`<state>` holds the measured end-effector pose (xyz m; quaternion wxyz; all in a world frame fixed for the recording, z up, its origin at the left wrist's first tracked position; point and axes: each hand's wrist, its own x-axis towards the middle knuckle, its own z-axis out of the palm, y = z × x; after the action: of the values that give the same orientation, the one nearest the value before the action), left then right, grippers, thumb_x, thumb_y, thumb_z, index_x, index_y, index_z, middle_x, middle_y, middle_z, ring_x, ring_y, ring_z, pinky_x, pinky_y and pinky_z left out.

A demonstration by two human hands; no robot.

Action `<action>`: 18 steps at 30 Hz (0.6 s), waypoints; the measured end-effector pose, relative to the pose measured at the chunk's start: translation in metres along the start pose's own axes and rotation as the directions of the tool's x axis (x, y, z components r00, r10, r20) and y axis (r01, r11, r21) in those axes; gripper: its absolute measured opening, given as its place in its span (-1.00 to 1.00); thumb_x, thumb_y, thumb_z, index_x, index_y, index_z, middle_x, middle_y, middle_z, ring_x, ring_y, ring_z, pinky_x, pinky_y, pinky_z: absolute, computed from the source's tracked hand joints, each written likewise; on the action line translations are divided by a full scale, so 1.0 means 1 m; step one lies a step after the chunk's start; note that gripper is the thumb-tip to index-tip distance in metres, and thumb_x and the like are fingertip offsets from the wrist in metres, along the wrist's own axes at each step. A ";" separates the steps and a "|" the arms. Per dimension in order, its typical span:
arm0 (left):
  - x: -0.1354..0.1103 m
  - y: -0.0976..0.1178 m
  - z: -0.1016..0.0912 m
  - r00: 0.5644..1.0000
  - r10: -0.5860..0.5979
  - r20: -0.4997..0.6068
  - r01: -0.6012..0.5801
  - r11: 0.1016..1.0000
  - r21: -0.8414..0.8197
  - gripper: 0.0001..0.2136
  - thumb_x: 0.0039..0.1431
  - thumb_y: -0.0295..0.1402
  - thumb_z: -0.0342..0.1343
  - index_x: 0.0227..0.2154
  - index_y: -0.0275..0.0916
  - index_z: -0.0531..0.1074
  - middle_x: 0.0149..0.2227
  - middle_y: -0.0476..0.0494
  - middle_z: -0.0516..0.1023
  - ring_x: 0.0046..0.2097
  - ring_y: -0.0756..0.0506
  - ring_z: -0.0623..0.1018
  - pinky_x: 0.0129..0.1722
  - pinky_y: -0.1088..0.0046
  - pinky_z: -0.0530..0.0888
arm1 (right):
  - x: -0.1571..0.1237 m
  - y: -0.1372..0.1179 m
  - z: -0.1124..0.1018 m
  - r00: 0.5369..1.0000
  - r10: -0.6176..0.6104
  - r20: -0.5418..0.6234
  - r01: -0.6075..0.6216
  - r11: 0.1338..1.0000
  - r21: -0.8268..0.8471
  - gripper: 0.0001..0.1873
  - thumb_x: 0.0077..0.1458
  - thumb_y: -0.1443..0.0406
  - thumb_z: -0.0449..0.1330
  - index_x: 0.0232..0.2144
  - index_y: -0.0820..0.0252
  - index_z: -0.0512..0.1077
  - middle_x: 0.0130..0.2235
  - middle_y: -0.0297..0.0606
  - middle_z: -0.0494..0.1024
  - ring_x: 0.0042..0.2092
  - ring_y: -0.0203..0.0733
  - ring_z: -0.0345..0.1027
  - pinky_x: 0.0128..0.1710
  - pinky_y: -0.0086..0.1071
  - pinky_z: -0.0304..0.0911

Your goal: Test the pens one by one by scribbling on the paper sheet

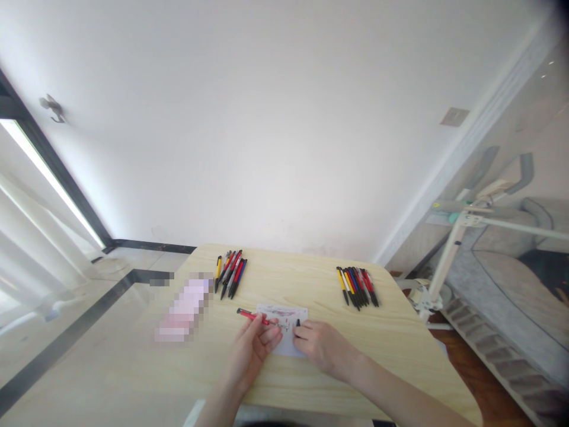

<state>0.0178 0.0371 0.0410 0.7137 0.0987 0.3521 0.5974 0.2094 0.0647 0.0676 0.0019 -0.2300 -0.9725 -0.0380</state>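
My left hand [255, 350] is closed around a red pen [251, 316] whose body points up and to the left over the wooden table [391, 338]. My right hand [322, 346] is curled with its fingers pinching a small black piece [297, 322], perhaps a pen cap or tip, over a white slip of paper [284, 317] with scribbles on it. Both hands rest on or just above that paper near the table's front middle.
A bunch of several pens [230, 273], red, black, yellow and blue, lies at the table's back left. Another row of several pens [357, 286] lies at the back right. A blurred pink patch [183, 308] sits on the left. A white wall stands behind; a grey sofa [515, 279] is at the right.
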 end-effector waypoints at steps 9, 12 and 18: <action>0.004 0.007 0.006 1.000 0.002 0.001 -0.002 1.000 0.008 -0.98 0.13 -0.47 0.04 -0.37 -0.28 0.34 -0.37 -0.19 0.58 -0.44 -0.03 0.58 -0.32 0.38 0.51 | -0.002 -0.005 -0.001 1.000 0.006 0.005 -0.006 1.000 0.025 -0.79 0.19 0.39 -0.01 -0.41 0.24 0.40 -0.34 -0.26 0.43 -0.31 -0.22 0.21 -0.35 -0.39 0.15; 0.002 0.001 0.005 1.000 -0.019 0.000 0.019 1.000 0.014 -0.98 0.13 -0.46 0.03 -0.37 -0.29 0.35 -0.39 -0.19 0.58 -0.45 -0.02 0.57 -0.32 0.39 0.51 | -0.003 -0.006 -0.002 1.000 0.013 0.012 -0.013 1.000 0.019 -0.82 0.18 0.40 0.01 -0.40 0.24 0.40 -0.34 -0.27 0.43 -0.31 -0.22 0.21 -0.36 -0.39 0.15; 0.001 -0.004 0.004 0.999 -0.031 0.024 0.029 0.998 0.057 -0.96 0.12 -0.45 0.06 -0.35 -0.30 0.34 -0.39 -0.22 0.58 -0.46 -0.02 0.57 -0.34 0.40 0.50 | -0.003 -0.007 -0.002 1.000 0.023 0.005 -0.023 1.000 0.011 -0.80 0.19 0.39 0.00 -0.40 0.25 0.40 -0.34 -0.26 0.43 -0.31 -0.23 0.22 -0.36 -0.39 0.16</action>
<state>0.0234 0.0384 0.0418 0.7238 0.1208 0.3616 0.5752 0.2087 0.0573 0.0695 0.0014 -0.2413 -0.9699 -0.0322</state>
